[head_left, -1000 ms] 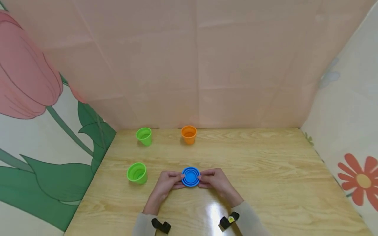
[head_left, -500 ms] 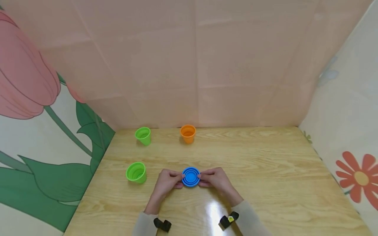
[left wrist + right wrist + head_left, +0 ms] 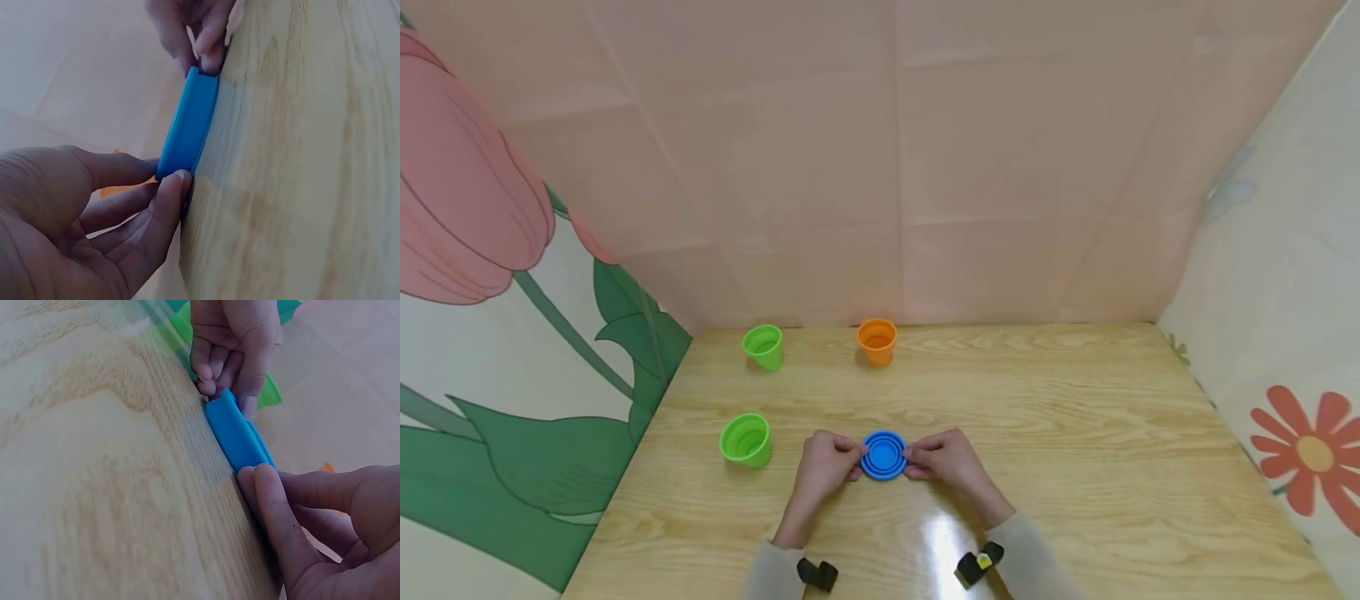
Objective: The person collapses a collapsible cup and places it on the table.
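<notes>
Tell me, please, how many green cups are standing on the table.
2: the near green cup stands on the table to the left of the left hand; the far green cup stands behind it, left of the orange cup. I see no others.

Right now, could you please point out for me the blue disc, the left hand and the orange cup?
Blue disc [image 3: 883, 455]: head view, middle of its ringed upper face.
Left hand [image 3: 823, 463]: head view, back of the hand.
Orange cup [image 3: 877, 356]: head view, outer wall below the rim.
</notes>
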`<state>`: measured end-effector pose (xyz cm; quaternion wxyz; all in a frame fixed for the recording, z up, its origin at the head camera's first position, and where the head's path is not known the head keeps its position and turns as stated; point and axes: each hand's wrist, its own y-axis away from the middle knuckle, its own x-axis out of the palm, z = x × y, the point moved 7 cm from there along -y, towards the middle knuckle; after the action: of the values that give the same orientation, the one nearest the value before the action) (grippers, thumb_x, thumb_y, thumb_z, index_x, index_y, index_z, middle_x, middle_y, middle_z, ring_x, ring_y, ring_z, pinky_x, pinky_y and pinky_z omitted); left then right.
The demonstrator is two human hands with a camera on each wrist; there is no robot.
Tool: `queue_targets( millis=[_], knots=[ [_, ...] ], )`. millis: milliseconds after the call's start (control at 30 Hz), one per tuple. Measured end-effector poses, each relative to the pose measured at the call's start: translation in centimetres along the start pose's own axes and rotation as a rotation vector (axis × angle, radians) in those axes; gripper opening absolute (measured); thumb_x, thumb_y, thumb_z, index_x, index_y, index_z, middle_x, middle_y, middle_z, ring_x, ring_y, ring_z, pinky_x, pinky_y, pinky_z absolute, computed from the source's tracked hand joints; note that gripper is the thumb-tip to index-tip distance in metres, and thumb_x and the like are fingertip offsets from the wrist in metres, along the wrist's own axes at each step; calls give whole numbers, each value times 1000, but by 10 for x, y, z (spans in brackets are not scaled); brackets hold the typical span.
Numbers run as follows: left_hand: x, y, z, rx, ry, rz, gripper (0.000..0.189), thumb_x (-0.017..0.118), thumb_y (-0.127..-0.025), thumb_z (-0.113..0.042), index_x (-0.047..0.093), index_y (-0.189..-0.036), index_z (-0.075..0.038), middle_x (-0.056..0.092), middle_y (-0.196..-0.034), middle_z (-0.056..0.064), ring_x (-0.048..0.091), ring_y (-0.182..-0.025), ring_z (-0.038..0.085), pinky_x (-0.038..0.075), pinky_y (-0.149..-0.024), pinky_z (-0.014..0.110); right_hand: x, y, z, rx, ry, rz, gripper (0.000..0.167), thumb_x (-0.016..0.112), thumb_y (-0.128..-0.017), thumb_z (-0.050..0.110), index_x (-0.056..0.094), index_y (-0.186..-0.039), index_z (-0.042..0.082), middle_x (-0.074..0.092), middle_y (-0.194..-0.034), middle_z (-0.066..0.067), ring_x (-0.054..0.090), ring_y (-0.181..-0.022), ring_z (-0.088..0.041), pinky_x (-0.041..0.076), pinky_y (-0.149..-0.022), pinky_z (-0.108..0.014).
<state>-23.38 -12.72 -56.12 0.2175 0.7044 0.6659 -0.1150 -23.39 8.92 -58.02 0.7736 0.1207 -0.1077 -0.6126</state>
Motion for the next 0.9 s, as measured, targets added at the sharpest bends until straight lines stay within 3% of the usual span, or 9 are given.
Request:
queue_targets(
  millis=[267,400,467,633,700,800,900],
  knots=[
    [-4,2,-2,5,-21,-8,16,76,-97,-17,84,-90,-5,76,-73,5,70,-61,12,60,-55,23,-3,2,3,-44,17,-34,21,71,-96,-3,72,-111,-18,79,-94,-23,76,-73,-13,68,-71,-28],
    [-17,6,-8,25,-57,-28,20,73,-99,-20,83,-89,-6,74,-70,8,68,-62,15,55,-54,23,-6,5,8,-68,-7,-72,23,70,-95,-4,69,-112,-19,78,-97,-24,75,-75,-15,68,-72,-30],
    [-24,6,-13,49,-51,-8,23,71,-101,-22,82,-92,-4,75,-73,11,70,-64,19,56,-55,25,-7,7,12,-79,2,-95,22,70,-95,-4,68,-112,-18,78,-97,-25,75,-75,-15,69,-72,-31],
    [-50,14,-25,121,16,80,27,70,-103,-22,76,-99,4,75,-86,21,75,-77,26,67,-69,36,-3,10,26,-125,67,-120,22,71,-95,-1,71,-111,-15,78,-98,-26,75,-76,-16,69,-71,-33],
    [-65,19,-30,135,36,86,26,70,-102,-22,75,-100,4,75,-91,22,76,-82,26,68,-75,37,2,9,31,-141,84,-115,23,72,-94,1,71,-112,-14,78,-98,-26,76,-76,-18,69,-71,-34],
    [-88,26,-34,128,63,62,26,71,-102,-26,74,-101,0,75,-97,20,76,-87,24,68,-82,35,12,4,39,-154,103,-90,24,75,-95,6,73,-112,-10,78,-98,-25,77,-78,-21,69,-73,-36],
    [-111,29,-36,117,74,-8,31,71,-101,-33,72,-100,-3,75,-97,16,75,-89,21,67,-82,30,25,-2,48,-183,137,-45,26,76,-95,12,73,-112,-8,79,-97,-22,78,-82,-25,69,-75,-37]
  ],
)
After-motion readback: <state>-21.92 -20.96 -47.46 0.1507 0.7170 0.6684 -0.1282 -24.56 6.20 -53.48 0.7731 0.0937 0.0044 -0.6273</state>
